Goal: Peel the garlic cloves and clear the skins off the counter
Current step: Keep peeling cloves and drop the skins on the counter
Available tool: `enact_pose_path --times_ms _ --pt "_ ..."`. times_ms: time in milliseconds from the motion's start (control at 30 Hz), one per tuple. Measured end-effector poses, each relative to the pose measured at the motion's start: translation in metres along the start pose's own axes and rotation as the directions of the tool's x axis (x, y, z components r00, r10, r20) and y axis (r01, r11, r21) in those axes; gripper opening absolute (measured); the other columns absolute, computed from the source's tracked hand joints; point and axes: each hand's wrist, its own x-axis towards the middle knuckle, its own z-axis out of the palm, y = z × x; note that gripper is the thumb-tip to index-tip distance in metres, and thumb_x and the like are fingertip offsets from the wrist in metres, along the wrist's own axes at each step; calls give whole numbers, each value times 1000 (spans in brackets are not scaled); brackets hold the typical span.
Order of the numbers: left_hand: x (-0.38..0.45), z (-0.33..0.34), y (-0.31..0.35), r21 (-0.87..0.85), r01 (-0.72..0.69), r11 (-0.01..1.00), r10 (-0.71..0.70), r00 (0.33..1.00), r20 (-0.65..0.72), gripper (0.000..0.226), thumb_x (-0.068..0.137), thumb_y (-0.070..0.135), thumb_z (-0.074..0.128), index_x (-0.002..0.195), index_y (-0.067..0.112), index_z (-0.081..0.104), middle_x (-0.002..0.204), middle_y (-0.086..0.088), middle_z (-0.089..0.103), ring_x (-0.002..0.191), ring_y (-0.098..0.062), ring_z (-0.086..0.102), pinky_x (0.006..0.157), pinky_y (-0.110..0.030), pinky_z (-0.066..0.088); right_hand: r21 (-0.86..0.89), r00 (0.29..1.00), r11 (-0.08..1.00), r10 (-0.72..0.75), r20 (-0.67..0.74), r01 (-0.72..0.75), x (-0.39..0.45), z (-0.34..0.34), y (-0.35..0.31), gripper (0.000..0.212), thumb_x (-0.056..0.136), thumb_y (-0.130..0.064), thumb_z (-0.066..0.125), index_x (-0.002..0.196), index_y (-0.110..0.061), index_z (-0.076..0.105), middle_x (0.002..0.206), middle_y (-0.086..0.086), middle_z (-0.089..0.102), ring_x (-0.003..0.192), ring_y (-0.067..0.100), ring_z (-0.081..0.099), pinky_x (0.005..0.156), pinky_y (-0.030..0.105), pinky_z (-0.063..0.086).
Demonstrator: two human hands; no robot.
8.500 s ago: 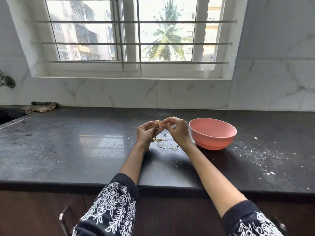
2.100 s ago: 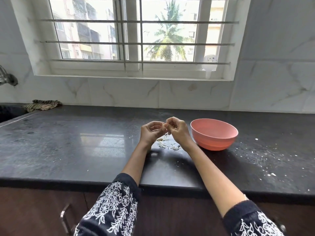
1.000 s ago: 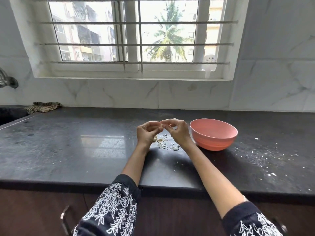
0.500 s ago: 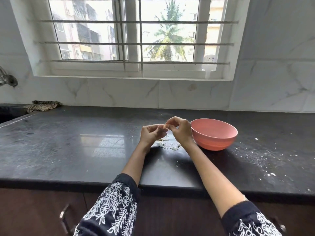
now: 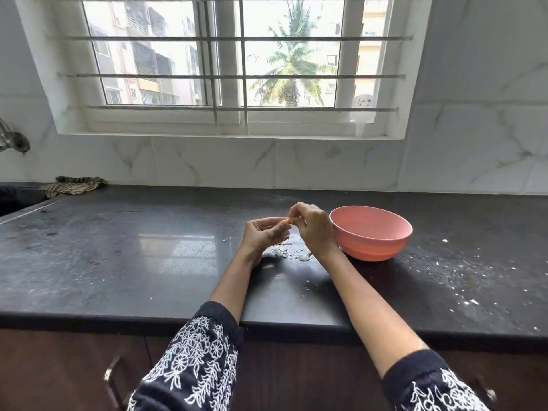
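1. The person stands at the dark counter (image 5: pixel 118 262) with both hands raised just above it. The left hand (image 5: pixel 262 234) is curled palm-up and the right hand (image 5: pixel 312 226) arches over from the other side, so the fingertips of the two meet.

2. Between those fingertips sits a garlic clove (image 5: pixel 286 221), showing only as a small pale-orange tip. The right thumb and forefinger pinch it. The left fingers are curled in beneath it; whether they grip the clove itself or a strip of skin cannot be told from here.

3. Judgement: two opposing pinches suit pulling skin away from the clove, one hand anchoring while the other strips.

4. Directly below the fingers lies a small heap of skins (image 5: pixel 292 252). Working over that spot appears deliberate: the peel falls in one place, which should make it easier to gather.

5. The pink bowl (image 5: pixel 370 232) stands just beside the right hand, on its outer side, close enough for a short reach. It is probably meant for the peeled cloves; its contents cannot be made out.

6. Fine white specks (image 5: pixel 456 271) are scattered beyond the bowl, well apart from the fingers.

7. Assessment: peeling is under way; clearing is not yet begun.
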Motion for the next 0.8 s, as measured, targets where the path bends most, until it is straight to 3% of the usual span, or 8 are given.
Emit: enact_pose_path --times_ms 200,367,500,667,800 --pt "-1 -1 -3 48 -29 998 29 1000 8 26 83 -2 63 107 -11 62 70 -6 70 60 -9 66 67 -20 57 -10 997 1000 -17 80 18 2 3 5 3 81 2 58 80 -1 59 79 10 64 78 25 52 62 24 25" --pt "-1 0 -4 73 -17 997 15 1000 26 25 84 1 63 106 -10 63 69 -5 69 62 -10 62 74 -27 56 45 995 997 -67 73 64 3 2 7 7 76 7 59 73 0 57 69 10 58 68 22 47 63 29 34" --pt "2 -1 -4 121 -49 991 55 997 -50 21 84 -2 63 103 -11 64 66 0 70 61 -7 65 68 -21 57 105 999 993 -47 6 46 2 5 3 6 74 5 63 71 0 62 66 9 63 62 17 51 60 21 37" --pt "6 -1 -4 218 -113 969 141 983 -120 15 83 -4 64 97 -9 67 58 9 68 56 -2 62 65 -19 55 74 999 996 -43 25 41 2 11 5 7 82 -4 63 80 -2 70 77 12 69 75 26 59 71 35 44" --pt "5 -2 -2 206 -150 967 185 969 -166 17 79 1 71 95 -6 69 62 7 68 56 -4 62 58 -17 53 172 998 983 68 3 -67 0 9 -3 10 83 -9 65 82 -4 74 73 12 71 65 22 64 65 32 46"
